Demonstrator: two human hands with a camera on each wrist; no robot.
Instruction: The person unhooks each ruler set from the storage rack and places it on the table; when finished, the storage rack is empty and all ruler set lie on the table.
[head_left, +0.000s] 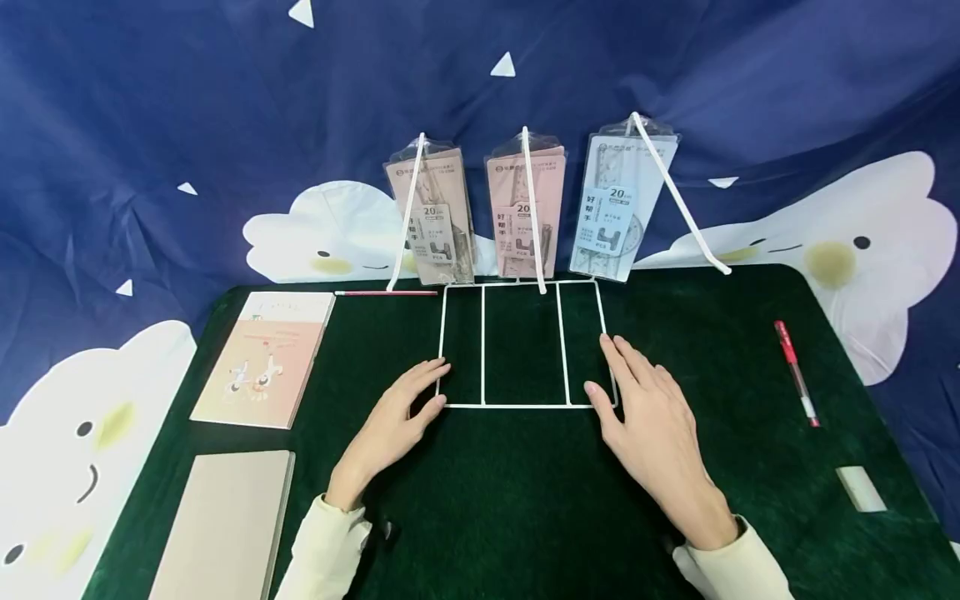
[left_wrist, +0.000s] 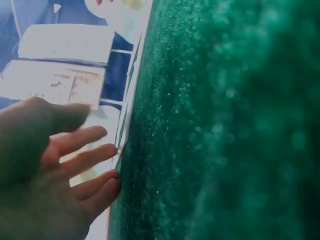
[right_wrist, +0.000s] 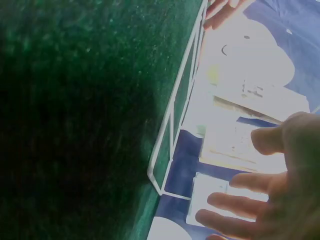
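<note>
A white wire display rack [head_left: 525,406] lies with its flat base on the green cloth, its three prongs rising at the back. Ruler-set packs hang from the prongs: beige [head_left: 447,183], pink [head_left: 502,187] and light blue [head_left: 600,212]. My left hand [head_left: 386,429] is beside the base's left edge, fingers relaxed, holding nothing. At the right edge is my right hand [head_left: 652,421], its fingers extended and likewise holding nothing. Whether the fingertips touch the wire is unclear. Both wrist views show spread fingers near the rack, with the packs overexposed behind them.
At the left lie a peach-coloured notebook [head_left: 262,358] and a plain beige notebook [head_left: 221,517]. A thin red pencil [head_left: 386,293] is behind the left hand. To the right are a red pen [head_left: 797,375] and a whitish eraser [head_left: 861,489].
</note>
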